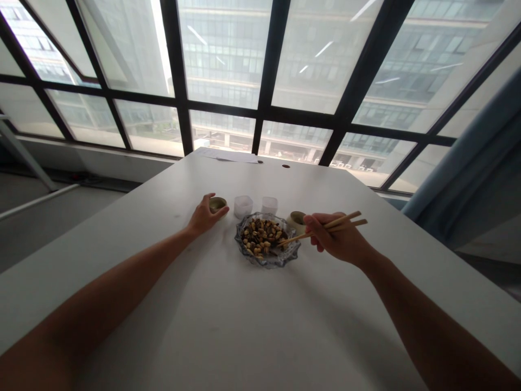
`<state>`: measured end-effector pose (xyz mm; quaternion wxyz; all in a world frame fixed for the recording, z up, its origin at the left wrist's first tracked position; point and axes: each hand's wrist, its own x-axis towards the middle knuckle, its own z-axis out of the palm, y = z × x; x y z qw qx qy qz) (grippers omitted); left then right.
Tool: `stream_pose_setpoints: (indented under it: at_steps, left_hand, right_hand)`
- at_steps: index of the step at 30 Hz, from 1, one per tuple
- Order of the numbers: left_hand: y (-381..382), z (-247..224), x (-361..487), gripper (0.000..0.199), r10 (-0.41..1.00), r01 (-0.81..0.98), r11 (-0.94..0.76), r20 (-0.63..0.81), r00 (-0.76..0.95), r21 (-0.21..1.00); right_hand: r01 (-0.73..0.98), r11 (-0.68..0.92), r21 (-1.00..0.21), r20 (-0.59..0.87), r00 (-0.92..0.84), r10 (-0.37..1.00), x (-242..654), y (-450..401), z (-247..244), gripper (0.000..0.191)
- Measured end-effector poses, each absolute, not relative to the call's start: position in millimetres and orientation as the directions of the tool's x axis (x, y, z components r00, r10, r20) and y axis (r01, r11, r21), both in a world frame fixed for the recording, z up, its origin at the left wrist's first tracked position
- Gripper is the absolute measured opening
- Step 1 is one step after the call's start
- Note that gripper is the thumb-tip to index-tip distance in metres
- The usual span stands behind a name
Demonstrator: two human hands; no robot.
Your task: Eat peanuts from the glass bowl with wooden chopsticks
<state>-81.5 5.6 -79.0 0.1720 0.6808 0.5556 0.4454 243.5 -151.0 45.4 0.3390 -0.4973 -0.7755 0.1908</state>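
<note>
Across the near part of the table (228, 326), two bare forearms reach forward from the left and right corners. Ahead of them, at the middle, sits the glass bowl (268, 263), its wavy rim around a mix of what look like nuts and seeds (260, 233).

Right of the bowl, the right hand (336, 239) grips a pair of chopsticks (303, 236), their back ends sticking out to the right, their tips down among the mix at the bowl's right side. Whether a piece is pinched between the tips cannot be told. For good control, I would keep the tips even and close on a piece across its middle, with light, steady pressure; such small, smooth pieces would likely roll if squeezed at an end. Lifting straight up until past the rim should avoid knocking the glass.

Just beyond the bowl to the right stands the right cup (298, 218), partly behind the fingers. Left of the bowl and a little farther, the left hand (201, 216) curls thumb and fingers around the left cup (218, 204); that hold should stay gentle, with the cup upright and its mouth uncovered.

Between these two, at the bowl's far side, are two clear cups (243, 207). Papers (236, 157) lie at the table's far end, before the window (228, 60).
</note>
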Motion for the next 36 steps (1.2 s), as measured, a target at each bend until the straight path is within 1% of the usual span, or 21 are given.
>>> stream_pose_setpoints:
  at_steps: [7, 14, 22, 30, 33, 36]
  left_hand:
    - [4.9, -76.9, -81.5, 0.078, 0.910, 0.607, -0.323, 0.413, -0.010, 0.726]
    - [1.7, -74.0, -81.0, 0.077, 0.915, 0.615, -0.310, 0.403, -0.013, 0.725]
    - [2.7, -74.2, -80.6, 0.078, 0.919, 0.610, -0.306, 0.394, -0.012, 0.731]
    - [1.5, -73.8, -80.3, 0.078, 0.919, 0.612, -0.303, 0.394, -0.015, 0.730]
    - [1.8, -73.8, -80.2, 0.078, 0.920, 0.603, -0.307, 0.391, -0.010, 0.736]
    - [2.8, -75.3, -80.8, 0.077, 0.914, 0.603, -0.316, 0.405, -0.012, 0.732]
  right_hand:
    - [0.634, 0.480, -0.606, 0.359, -0.320, 0.877, 243.4, -151.1, 47.1, 0.059]
    - [0.650, 0.487, -0.583, 0.398, -0.294, 0.869, 243.0, -151.7, 46.1, 0.058]
    - [0.651, 0.486, -0.583, 0.379, -0.311, 0.872, 241.4, -151.4, 46.7, 0.061]
    - [0.617, 0.461, -0.638, 0.362, -0.289, 0.886, 243.6, -151.1, 45.9, 0.059]
    - [0.581, 0.426, -0.693, 0.374, -0.216, 0.902, 245.7, -150.1, 43.7, 0.059]
    - [0.513, 0.395, -0.762, 0.414, -0.082, 0.906, 246.2, -148.4, 41.6, 0.059]
